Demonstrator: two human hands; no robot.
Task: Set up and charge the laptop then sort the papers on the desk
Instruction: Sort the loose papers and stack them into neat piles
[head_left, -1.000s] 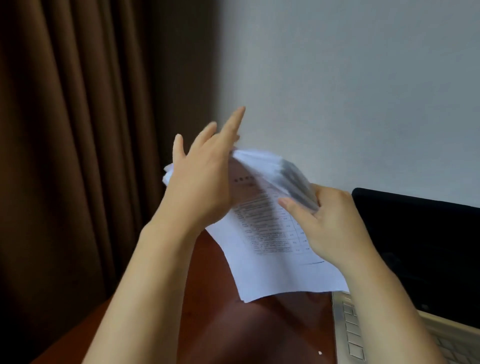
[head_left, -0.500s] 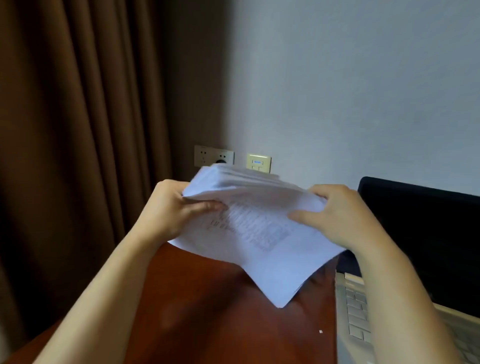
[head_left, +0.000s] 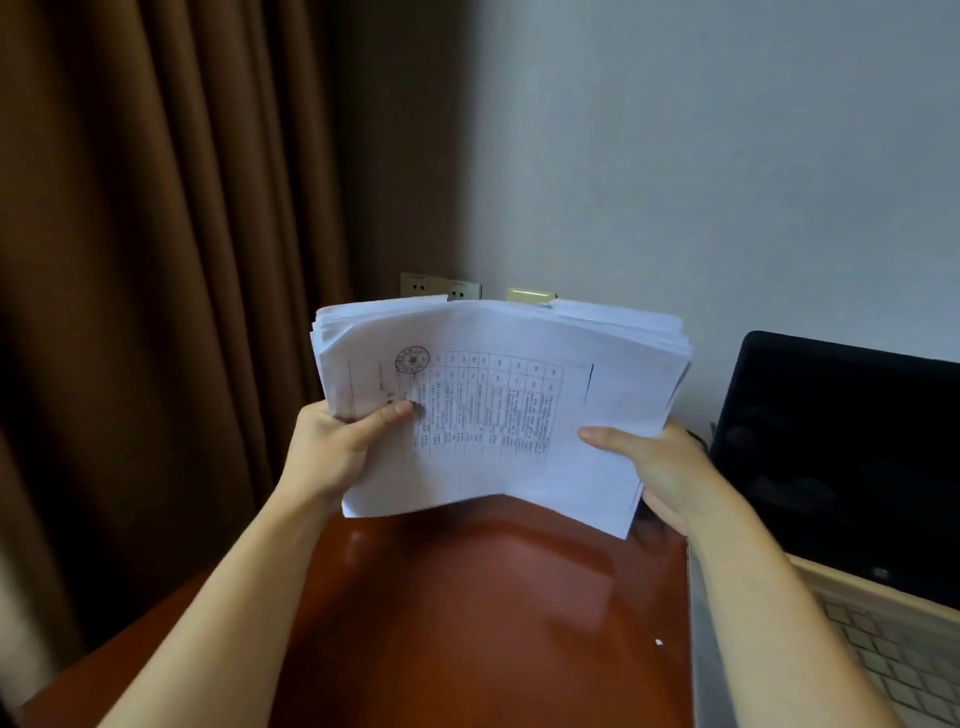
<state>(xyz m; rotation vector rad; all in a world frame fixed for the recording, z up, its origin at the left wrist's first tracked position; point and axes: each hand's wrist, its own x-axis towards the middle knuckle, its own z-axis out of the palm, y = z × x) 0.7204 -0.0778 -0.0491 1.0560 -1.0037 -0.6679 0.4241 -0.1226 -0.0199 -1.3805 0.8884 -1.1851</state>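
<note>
Head view. Reddish-brown polished desk (head_left: 467, 623) set against a pale wall (head_left: 727, 156), with a brown curtain (head_left: 156, 260) at left and wall sockets (head_left: 439, 287) just behind the raised sheets. An opened laptop (head_left: 841, 467), screen dark, stands at the right edge of the desk.

The stack of papers (head_left: 493, 405) is held clear above the desk, between the two hands and just left of the laptop. The left hand (head_left: 337, 447) grips the left short edge, thumb pressed on the top sheet, fingers curled behind. The right hand (head_left: 660, 467) clasps the right short edge, thumb laid on top; its fingers beneath are hidden.

Handling, as judged: a thick loose sheaf, moderately weighty, limp, its sheets apt to slide and fan; edges are already uneven. It is best held at both short edges.

Orientation: long axis runs left to right. The printed face tilts toward the camera, its table turned sideways, a round stamp at upper left. The near edge arches upward at mid-span.
</note>
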